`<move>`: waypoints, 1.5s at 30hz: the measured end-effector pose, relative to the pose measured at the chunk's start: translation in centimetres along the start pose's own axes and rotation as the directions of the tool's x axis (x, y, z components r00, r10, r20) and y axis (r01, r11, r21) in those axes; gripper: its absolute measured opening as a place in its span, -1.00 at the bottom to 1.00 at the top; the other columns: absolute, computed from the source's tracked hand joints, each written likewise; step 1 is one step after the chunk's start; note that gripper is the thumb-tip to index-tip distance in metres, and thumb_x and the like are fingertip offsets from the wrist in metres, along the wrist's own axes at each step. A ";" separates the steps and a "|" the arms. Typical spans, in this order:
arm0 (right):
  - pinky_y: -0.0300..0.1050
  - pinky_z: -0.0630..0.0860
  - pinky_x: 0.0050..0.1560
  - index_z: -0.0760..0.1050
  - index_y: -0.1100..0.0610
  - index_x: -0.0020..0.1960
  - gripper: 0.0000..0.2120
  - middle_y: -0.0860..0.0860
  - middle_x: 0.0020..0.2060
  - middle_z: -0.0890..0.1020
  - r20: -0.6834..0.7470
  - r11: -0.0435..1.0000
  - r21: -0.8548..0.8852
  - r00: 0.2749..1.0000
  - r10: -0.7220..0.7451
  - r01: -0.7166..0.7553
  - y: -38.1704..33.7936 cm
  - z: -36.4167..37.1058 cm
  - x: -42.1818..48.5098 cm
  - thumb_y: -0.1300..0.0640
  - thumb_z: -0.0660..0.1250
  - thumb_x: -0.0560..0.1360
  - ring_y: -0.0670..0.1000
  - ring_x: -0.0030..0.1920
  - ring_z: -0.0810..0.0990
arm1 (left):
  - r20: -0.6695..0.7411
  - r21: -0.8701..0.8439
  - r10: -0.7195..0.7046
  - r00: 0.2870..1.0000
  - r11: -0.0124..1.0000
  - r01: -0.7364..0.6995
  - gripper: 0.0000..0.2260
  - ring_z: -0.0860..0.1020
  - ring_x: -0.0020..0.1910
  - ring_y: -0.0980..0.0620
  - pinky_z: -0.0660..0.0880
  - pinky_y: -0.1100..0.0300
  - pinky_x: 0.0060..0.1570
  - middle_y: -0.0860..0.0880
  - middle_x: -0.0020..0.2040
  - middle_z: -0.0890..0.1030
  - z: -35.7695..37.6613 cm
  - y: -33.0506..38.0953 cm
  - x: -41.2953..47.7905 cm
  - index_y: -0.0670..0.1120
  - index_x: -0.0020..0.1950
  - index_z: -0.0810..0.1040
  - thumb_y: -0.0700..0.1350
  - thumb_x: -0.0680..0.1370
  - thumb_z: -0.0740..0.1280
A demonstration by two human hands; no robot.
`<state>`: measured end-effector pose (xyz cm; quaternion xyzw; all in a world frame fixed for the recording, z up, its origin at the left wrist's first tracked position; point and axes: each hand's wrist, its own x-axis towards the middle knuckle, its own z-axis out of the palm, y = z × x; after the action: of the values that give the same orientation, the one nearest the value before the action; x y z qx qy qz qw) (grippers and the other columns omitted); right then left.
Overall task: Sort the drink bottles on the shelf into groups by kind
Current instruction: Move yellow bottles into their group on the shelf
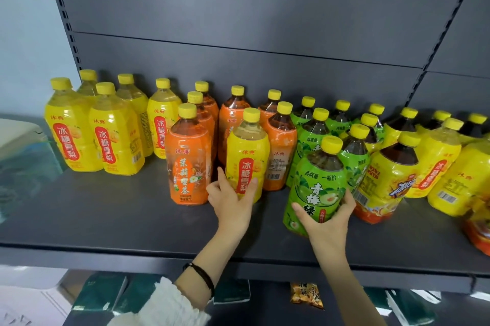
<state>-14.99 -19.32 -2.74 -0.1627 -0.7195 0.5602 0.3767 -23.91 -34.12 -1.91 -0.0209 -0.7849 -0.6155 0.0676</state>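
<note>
Left sleeve (169, 304): white knit cuff at the bottom edge, nearest the lens; a black wristband (204, 276) circles the bare wrist above it.
Left hand (230, 202): forearm reaches up over the shelf edge; thumb at the left and fingers at the right clasp the lower part of the pear-drink bottle.
Pear-drink bottle (248, 150): yellow label, yellow cap, upright in the left hand's grasp, standing among orange bottles, just beside the jasmine-tea bottle (188, 161) at its left.
Right hand (327, 219): bare forearm raised; thumb and fingers curl round the base of the green-plum tea bottle.
Green-plum tea bottle (315, 177): foremost of the green group, held low by the right hand; whether its base rests on the shelf cannot be told.
Shelf (106, 214): dark grey metal board.
Yellow bottles at far left (69, 132): grouped, well apart from the left hand.
Green bottles (313, 129): clustered behind the right hand's bottle.
Iced-tea bottle (389, 177): just beside the green-plum tea bottle, at its right.
Snack packet (307, 295): on the tier below.
</note>
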 end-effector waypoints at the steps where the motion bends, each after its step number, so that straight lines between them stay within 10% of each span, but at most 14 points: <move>1: 0.01 0.33 0.40 0.05 -0.11 0.48 0.08 -0.05 0.36 0.31 0.000 1.000 -0.003 1.000 0.001 -0.001 0.0 0.0 0.0 -0.10 0.57 0.10 -0.02 0.38 0.34 | -0.002 0.009 0.016 1.000 1.000 -0.016 -0.18 0.16 0.36 -0.08 0.09 0.25 0.21 -0.09 0.33 0.18 -0.2 -0.3 0.1 -0.07 0.56 -0.03 0.16 0.48 0.35; 9: -0.06 0.34 0.38 0.06 -0.04 0.49 0.04 0.01 0.36 0.35 0.001 0.999 -0.044 1.000 0.007 -0.007 -0.4 0.0 -0.2 -0.04 0.58 0.17 -0.02 0.36 0.36 | 0.082 -0.050 0.126 0.989 0.991 -0.122 -0.37 0.46 0.25 -0.04 0.46 -0.05 0.23 -0.06 0.26 0.42 -1.0 -1.6 0.7 -0.02 0.31 0.18 0.00 0.41 0.49; 13: -0.10 0.34 0.35 0.05 -0.04 0.49 0.01 -0.02 0.33 0.36 0.015 0.999 -0.050 1.000 0.020 -0.019 -0.3 0.0 -0.3 0.08 0.60 0.24 -0.03 0.34 0.37 | 0.113 -0.097 0.158 0.981 0.984 -0.148 -0.37 0.47 0.17 0.04 0.45 0.31 -0.01 0.02 0.16 0.40 -1.8 -1.6 1.4 0.01 0.21 0.17 -0.08 0.36 0.54; 23: -0.07 0.18 0.42 -0.02 0.00 0.55 0.01 -0.08 0.40 0.19 0.013 0.997 -0.080 1.000 0.011 -0.009 -0.1 0.3 -0.5 0.02 0.55 0.30 -0.13 0.38 0.16 | -0.001 -0.041 0.136 0.991 0.990 -0.136 -0.34 0.52 0.12 0.08 0.52 0.09 0.09 0.07 0.20 0.49 -5.0 -1.9 -2.6 0.14 0.21 0.21 0.05 0.30 0.57; 30: 0.24 0.22 0.38 0.01 -0.07 0.54 0.01 0.13 0.42 0.16 -0.003 0.979 -0.193 0.998 0.061 -0.060 -0.2 -0.2 -1.0 -0.08 0.55 0.29 0.17 0.41 0.14 | -0.032 -0.045 0.091 0.995 0.995 -0.093 -0.32 0.52 0.03 0.20 0.50 0.25 0.00 0.11 0.16 0.46 -8.5 -1.6 -5.5 0.04 0.27 0.21 -0.02 0.32 0.56; 37: 0.15 0.44 0.20 0.45 -0.01 0.16 -0.63 0.00 0.16 0.40 -0.167 0.995 0.003 0.982 -0.094 0.096 -1.6 -1.0 -4.4 0.17 0.47 0.41 0.09 0.19 0.42 | -0.042 -0.096 0.060 0.997 0.993 -0.064 -0.35 0.53 0.03 0.26 0.53 0.38 -0.20 0.20 0.10 0.49 -9.7 -1.8 -7.2 0.04 0.24 0.24 -0.07 0.31 0.56; 40: -0.04 0.54 -0.01 0.46 -0.12 0.00 -0.77 -0.10 -0.01 0.51 0.075 0.970 0.124 0.973 -0.220 0.210 -3.8 0.6 -6.0 0.15 0.42 0.47 0.04 0.00 0.56 | -0.013 -0.086 0.068 0.998 0.994 -0.069 -0.37 0.55 0.00 0.29 0.53 0.38 -0.18 0.21 0.09 0.50 -10.1 -1.8 -7.3 0.05 0.22 0.25 -0.08 0.32 0.57; 45: -0.27 0.54 -0.01 0.36 -0.19 0.24 -0.54 -0.18 0.19 0.51 0.590 0.986 0.164 0.804 -0.068 -0.037 -6.3 6.5 -5.2 -0.08 0.46 0.41 -0.20 0.13 0.53 | 0.059 -0.072 0.106 0.993 0.992 -0.102 -0.38 0.56 0.02 0.33 0.55 0.31 -0.09 0.14 0.14 0.54 -11.4 -2.3 -6.4 0.08 0.17 0.28 -0.06 0.28 0.58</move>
<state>-15.07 -29.21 0.71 0.0588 -0.7528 0.6382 0.1498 -16.93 -45.37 -2.29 -0.0832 -0.7629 -0.6368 0.0742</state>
